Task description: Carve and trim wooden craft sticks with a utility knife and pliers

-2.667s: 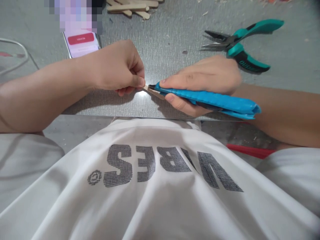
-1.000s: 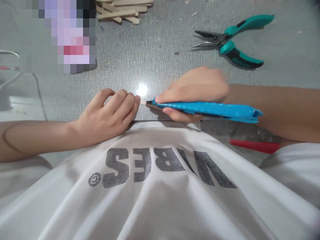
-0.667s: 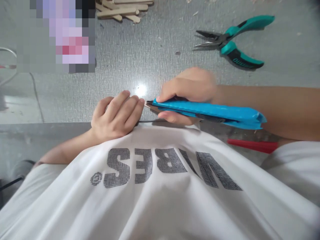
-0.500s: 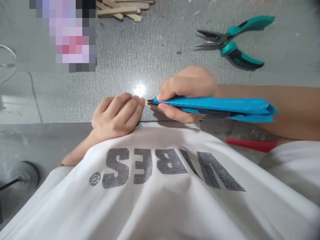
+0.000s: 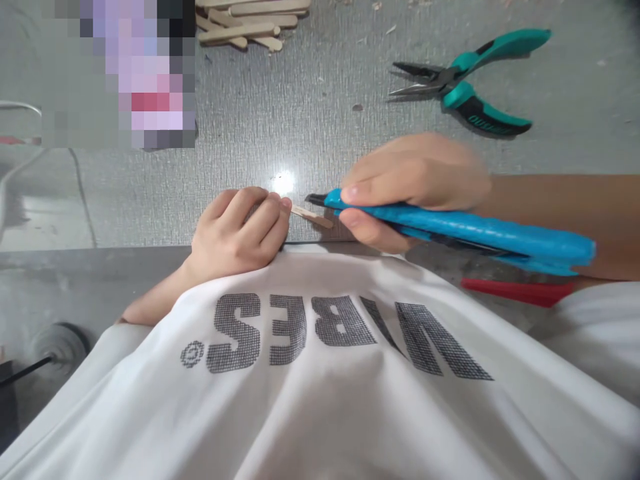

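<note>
Withdrawn, the blue plastic knife fills my right grip, left grip pinning the flat pale wooden stick, likely light, splittable, best held by its end.

Head cam, qty 1: worn on wearer's head, faces fwd & dn, close over counter & shirt front.
</note>
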### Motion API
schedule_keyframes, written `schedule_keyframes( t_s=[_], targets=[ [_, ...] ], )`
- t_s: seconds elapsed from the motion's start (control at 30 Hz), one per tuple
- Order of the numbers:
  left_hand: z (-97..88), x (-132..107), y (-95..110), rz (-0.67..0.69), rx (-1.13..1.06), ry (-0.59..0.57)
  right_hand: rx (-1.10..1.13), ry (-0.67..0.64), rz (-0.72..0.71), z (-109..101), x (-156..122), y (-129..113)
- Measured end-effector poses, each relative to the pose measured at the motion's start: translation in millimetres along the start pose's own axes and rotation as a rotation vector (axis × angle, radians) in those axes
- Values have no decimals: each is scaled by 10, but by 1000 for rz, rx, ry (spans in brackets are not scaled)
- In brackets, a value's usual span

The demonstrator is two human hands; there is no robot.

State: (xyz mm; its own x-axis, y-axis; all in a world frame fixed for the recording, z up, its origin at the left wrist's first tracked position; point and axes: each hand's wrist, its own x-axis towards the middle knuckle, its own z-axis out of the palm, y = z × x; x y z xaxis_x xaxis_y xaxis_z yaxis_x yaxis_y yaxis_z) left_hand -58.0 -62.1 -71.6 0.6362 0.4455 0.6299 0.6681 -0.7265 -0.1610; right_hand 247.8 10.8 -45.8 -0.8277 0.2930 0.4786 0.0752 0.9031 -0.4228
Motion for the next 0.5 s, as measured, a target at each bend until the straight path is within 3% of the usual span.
schedule_keyframes(
  t_s=[0.17,0.43,0.5],
  targets=[
    [-15,-15,0,-2,-6,-21,-85,174,-29,41,94,-87],
    [-1,-85,1,-70,-98,-34,-136,174,-48,127,175,-112],
    [10,-91,-2,-56,-54,-31,-121,98,13,113,185,-125]
  ],
)
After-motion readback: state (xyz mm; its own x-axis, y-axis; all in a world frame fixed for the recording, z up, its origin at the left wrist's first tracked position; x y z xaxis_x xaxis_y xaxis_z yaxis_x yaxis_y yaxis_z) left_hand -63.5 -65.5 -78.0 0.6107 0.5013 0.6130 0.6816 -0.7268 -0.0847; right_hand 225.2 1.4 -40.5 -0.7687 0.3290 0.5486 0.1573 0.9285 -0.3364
